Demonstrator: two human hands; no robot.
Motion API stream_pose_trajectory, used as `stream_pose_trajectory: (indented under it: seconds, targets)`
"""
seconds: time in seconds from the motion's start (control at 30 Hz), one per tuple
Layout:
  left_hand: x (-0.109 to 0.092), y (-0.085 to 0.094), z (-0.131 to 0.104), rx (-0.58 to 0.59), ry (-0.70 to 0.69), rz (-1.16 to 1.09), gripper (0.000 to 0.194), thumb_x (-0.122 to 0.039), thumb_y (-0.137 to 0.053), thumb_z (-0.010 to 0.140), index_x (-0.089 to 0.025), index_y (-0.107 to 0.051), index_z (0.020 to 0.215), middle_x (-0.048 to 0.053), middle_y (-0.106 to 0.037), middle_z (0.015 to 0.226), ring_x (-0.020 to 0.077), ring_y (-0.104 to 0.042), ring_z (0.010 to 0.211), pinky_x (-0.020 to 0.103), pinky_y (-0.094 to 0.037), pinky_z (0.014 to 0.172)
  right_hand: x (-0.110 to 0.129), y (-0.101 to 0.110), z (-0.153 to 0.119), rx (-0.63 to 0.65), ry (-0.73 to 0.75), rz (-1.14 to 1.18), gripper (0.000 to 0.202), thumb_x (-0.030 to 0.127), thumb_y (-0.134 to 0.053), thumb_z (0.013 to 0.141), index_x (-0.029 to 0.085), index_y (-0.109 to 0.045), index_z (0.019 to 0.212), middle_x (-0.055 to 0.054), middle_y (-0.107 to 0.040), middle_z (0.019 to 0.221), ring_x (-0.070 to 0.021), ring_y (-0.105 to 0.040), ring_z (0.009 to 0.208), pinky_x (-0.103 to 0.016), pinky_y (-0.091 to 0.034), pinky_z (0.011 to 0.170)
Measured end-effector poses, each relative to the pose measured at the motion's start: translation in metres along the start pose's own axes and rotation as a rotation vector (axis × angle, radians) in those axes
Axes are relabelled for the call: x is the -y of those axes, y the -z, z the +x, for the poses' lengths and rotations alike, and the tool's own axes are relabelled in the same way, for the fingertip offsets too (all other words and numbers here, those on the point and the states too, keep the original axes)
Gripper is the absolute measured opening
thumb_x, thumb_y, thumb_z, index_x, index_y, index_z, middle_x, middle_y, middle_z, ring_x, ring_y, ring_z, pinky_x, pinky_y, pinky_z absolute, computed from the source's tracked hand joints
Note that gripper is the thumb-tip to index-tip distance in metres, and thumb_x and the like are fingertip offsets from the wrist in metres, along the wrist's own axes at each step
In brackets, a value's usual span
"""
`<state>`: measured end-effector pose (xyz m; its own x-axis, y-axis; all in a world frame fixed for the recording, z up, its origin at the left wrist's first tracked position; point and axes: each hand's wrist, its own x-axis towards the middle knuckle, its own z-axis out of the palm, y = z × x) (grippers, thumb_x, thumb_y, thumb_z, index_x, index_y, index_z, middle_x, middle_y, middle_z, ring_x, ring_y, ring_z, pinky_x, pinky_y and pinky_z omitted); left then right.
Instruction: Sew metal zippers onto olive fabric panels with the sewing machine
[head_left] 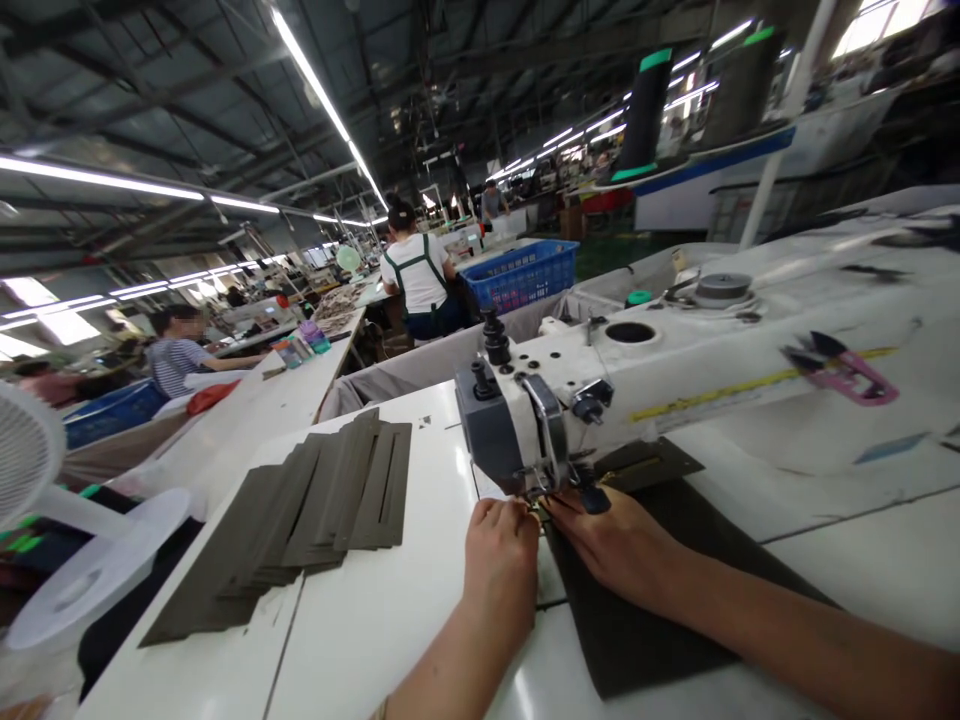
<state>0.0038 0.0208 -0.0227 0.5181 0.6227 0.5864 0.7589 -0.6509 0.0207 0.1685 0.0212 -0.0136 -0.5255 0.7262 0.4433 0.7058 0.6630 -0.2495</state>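
At the needle end of a white sewing machine, my left hand has its fingers curled closed by the presser foot. A small yellowish bit shows beside its fingertips, but what they pinch is hidden. My right hand lies flat on a dark grey-brown panel, fingers stretched towards the needle. Its fingertips are partly covered by the machine head. The panel spreads under my right forearm. Left of the machine, a fanned stack of dark panels rests on the white table; the top piece has a narrow slot.
Pink-handled snippers lie on the machine arm beside a yellow tape. A white fan stands at left. Dark thread cones stand at upper right. Beyond the table are a blue crate and a person in white at work.
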Motion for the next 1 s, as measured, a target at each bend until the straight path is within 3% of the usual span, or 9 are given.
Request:
stream_pose_trajectory:
  seconds: [0.73,0.87,0.93,1.0]
  targets:
    - [0.005,-0.011,-0.006,-0.102,0.034,-0.006,0.014,-0.004,-0.054,0.078,-0.015,-0.057,0.072,0.004,-0.065,0.080,0.0193,-0.059,0.067,0.032,-0.047,0.062,0.003,-0.002,0.004,-0.029,-0.023,0.113,0.035,0.007,-0.033,0.082,0.017,-0.062,0.100,-0.009,-0.066,0.097,-0.0195,-0.060,0.090,-0.032,-0.047,0.081]
    - [0.007,-0.015,-0.007,-0.144,0.050,-0.034,0.012,-0.006,-0.060,0.074,-0.017,-0.056,0.069,0.002,-0.066,0.077,0.0188,-0.060,0.063,0.032,-0.047,0.060,-0.015,-0.002,-0.001,-0.007,0.025,0.100,0.036,0.011,-0.032,0.087,0.019,-0.059,0.109,-0.009,-0.065,0.105,-0.0191,-0.058,0.100,-0.036,-0.043,0.091]
    - [0.008,-0.012,-0.006,-0.142,0.069,-0.052,0.011,-0.008,-0.062,0.073,-0.018,-0.057,0.070,0.001,-0.067,0.077,0.0189,-0.060,0.063,0.033,-0.048,0.060,-0.031,-0.001,-0.010,-0.019,0.020,0.001,0.035,0.015,-0.035,0.087,0.020,-0.058,0.113,-0.009,-0.063,0.112,-0.0228,-0.054,0.108,-0.045,-0.038,0.096]
    - [0.008,-0.006,-0.008,-0.114,0.077,-0.081,0.009,-0.010,-0.063,0.073,-0.018,-0.059,0.073,0.002,-0.068,0.083,0.0198,-0.062,0.069,0.034,-0.049,0.063,-0.046,0.001,-0.027,-0.073,0.006,-0.144,0.033,0.021,-0.043,0.084,0.018,-0.058,0.113,-0.011,-0.061,0.115,-0.0280,-0.055,0.107,-0.050,-0.041,0.091]
